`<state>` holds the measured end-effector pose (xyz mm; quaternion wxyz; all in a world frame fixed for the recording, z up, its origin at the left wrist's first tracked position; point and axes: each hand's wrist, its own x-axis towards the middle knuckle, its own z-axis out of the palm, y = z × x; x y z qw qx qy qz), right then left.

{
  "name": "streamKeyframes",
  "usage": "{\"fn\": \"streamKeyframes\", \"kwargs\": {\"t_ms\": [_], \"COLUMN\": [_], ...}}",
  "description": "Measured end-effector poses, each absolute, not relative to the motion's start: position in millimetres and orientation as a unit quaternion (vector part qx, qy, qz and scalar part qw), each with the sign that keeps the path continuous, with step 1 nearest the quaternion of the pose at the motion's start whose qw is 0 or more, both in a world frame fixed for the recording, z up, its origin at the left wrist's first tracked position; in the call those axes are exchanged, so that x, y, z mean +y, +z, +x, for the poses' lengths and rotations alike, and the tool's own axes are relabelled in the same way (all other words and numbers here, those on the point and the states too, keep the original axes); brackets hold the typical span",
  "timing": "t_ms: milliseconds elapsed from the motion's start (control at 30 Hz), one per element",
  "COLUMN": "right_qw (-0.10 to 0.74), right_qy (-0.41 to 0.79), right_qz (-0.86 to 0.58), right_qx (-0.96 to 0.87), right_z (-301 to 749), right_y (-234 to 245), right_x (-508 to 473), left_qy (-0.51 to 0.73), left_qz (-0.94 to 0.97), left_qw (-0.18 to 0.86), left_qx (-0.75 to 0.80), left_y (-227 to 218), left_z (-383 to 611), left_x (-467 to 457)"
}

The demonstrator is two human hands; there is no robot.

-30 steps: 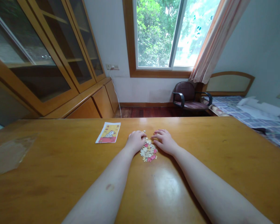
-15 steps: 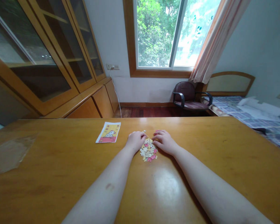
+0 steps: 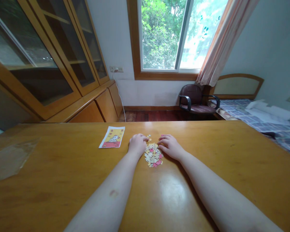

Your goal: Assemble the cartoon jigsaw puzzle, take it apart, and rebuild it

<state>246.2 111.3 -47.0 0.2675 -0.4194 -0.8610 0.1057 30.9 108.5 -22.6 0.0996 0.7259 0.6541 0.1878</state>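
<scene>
A small heap of jigsaw puzzle pieces (image 3: 152, 156), white, yellow and pink, lies on the wooden table (image 3: 91, 180) between my hands. My left hand (image 3: 137, 144) rests at the heap's upper left, fingers curled together. Its fingertips touch or nearly touch a few loose yellowish pieces (image 3: 149, 139) just beyond the heap; whatever is under the fingers is hidden. On the heap's right edge lies my right hand (image 3: 170, 146), fingers bent and slightly apart, with a bit of pink by its fingertips. Left of my left hand is a picture card (image 3: 113, 138) showing a white cartoon animal on yellow and pink.
A clear plastic bag (image 3: 11, 159) lies flat at the table's left side. Beyond the table stand a glass-fronted cabinet (image 3: 60, 48), a dark red armchair (image 3: 192, 96) under the window, and a bed (image 3: 263, 119) at the right.
My left hand has drawn back a little to the left, and more loose yellowish pieces now show past its fingertips. The right hand has stayed in place.
</scene>
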Motion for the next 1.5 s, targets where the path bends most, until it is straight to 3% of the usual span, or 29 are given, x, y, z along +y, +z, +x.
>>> {"fn": "streamKeyframes", "kwargs": {"t_ms": [500,933,1500], "right_qw": [0.253,0.277,0.275], "right_qy": [0.096,0.104,0.068], "right_qz": [-0.413,-0.394,-0.500], "right_qx": [-0.870,-0.871,-0.818], "right_z": [245.0,246.1,246.7], "right_y": [-45.9,-45.8,-48.7], "right_x": [109.4,108.4,113.0], "left_qy": [0.212,0.209,0.164], "left_qz": [0.820,0.817,0.819], "left_qw": [0.148,0.150,0.146], "left_qx": [0.510,0.517,0.530], "left_y": [-30.7,-31.4,-32.9], "left_z": [36.6,37.1,39.7], "left_x": [108.9,109.8,105.2]}}
